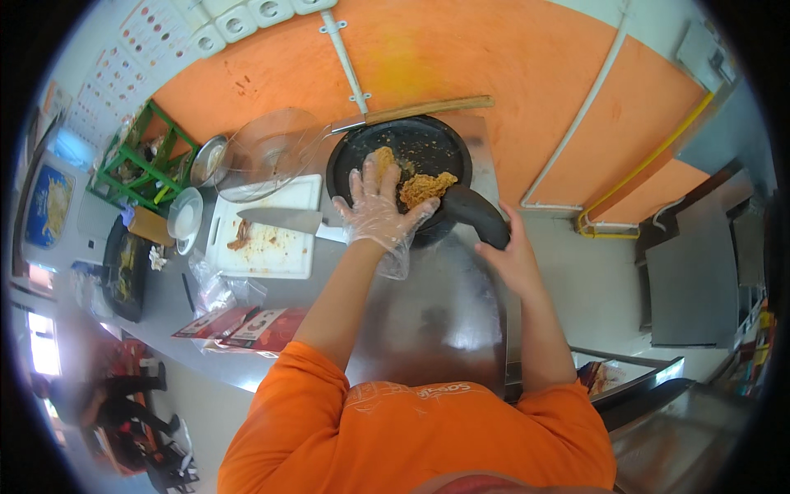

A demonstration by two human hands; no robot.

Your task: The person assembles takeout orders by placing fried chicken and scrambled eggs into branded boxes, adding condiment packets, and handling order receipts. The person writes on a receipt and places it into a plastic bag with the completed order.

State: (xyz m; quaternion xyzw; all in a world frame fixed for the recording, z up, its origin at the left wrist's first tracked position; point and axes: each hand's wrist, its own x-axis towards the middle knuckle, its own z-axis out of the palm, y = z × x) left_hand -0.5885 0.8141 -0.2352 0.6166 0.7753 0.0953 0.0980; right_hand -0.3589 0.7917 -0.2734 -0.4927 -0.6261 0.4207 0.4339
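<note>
A wide black stone mortar stands near the far right corner of the metal table, with crumbs scattered inside. Two pieces of golden fried chicken lie in it. One piece of chicken sits against the head of a dark stone pestle. Bare, my right hand grips the pestle's handle end at the mortar's right side. My left hand, in a clear plastic glove, is spread over the mortar's left rim. Its fingertips reach the other chicken piece, partly hiding it; whether they press on it I cannot tell.
Left of the mortar, a knife lies across a stained white cutting board. Behind are a wire strainer with a wooden handle and a green basket. Red-and-white packaging lies by my left forearm.
</note>
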